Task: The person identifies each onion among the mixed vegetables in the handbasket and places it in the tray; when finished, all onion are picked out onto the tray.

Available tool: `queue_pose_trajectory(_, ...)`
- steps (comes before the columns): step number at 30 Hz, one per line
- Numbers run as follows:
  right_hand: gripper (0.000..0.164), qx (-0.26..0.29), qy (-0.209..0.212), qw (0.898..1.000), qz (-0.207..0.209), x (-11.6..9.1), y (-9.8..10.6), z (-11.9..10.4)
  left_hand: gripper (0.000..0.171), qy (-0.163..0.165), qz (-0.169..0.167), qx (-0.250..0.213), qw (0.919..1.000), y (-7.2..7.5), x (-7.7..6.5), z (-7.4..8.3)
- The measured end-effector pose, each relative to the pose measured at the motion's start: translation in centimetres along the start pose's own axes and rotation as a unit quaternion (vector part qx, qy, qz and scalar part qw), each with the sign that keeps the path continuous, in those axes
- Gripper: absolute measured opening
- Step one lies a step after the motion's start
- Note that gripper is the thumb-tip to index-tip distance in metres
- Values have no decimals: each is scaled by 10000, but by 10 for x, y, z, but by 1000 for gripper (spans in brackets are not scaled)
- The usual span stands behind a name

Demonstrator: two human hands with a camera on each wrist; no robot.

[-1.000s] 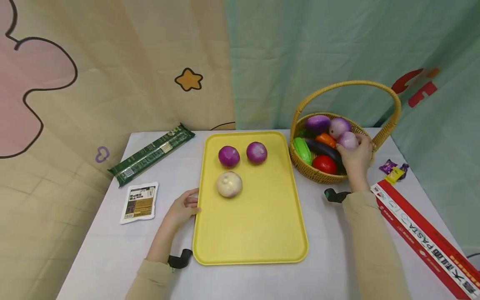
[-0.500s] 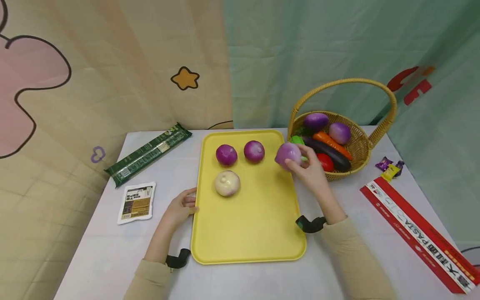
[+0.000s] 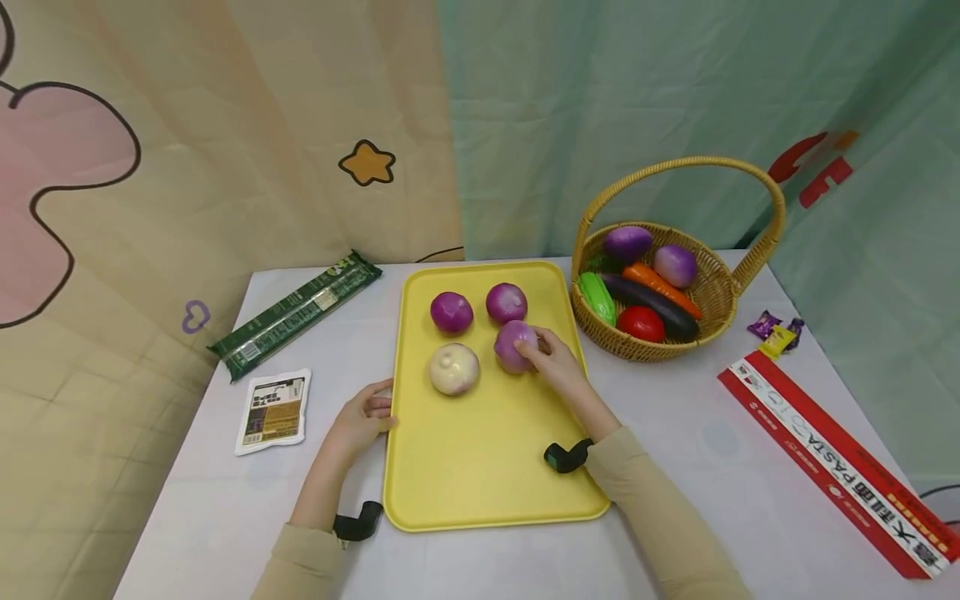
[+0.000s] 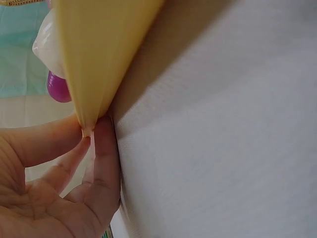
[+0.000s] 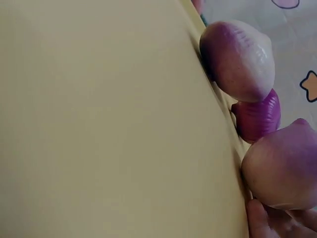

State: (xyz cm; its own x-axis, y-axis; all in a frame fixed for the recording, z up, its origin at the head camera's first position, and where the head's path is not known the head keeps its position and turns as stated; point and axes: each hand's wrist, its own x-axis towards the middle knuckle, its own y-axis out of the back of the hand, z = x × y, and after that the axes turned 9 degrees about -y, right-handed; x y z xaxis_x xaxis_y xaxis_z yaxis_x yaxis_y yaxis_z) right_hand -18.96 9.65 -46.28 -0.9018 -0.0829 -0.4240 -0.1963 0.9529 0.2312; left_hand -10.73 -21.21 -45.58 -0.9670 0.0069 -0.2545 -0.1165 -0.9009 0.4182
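Observation:
My right hand holds a purple-and-white turnip close over the yellow tray. In the right wrist view, fingertips show at the base of this turnip, low beside the tray surface. To its left in the head view sits a mostly white turnip with a purple patch. Two dark purple onions lie behind them. My left hand pinches the tray's left rim; the left wrist view has the thumb on one side and a finger under the edge.
A wicker basket with a tall handle holds an eggplant, a carrot, a tomato and other vegetables. Wrapped candies and a red pasta box lie right. A green packet and white pouch lie left.
My right hand has taken the purple-and-white turnip from the basket and carried it left over the tray, beside the white turnip. The left hand has stayed at the tray rim.

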Motion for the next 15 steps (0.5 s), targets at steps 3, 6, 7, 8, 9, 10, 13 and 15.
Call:
queue_pose_trajectory(3,55,312,3,9995,57,3,-1,2,62,-4,-33,-5,10000,0,0,1)
queue_pose_trajectory(6,53,616,56,9981,27,5,0,3,62,-1,-53,57,10000,1,0,2)
queue_pose_trajectory(7,53,643,77,9979,7,5,0,2,62,6,-52,74,10000,2,0,3)
queue_pose_trajectory(8,54,581,97,9983,11,4,1,2,62,14,-53,82,10000,2,0,3)
queue_pose_trajectory(9,54,489,110,9987,22,2,2,1,62,15,-54,84,9999,2,0,4)
queue_pose_trajectory(10,54,413,119,9991,36,0,4,-1,62,23,-55,79,10000,2,0,4)
queue_pose_trajectory(13,54,-81,208,9995,203,-8,11,-6,63,43,-69,39,10000,2,-1,4)
queue_pose_trajectory(15,51,-290,397,9982,330,-13,19,-12,62,64,-72,49,9999,2,-1,4)
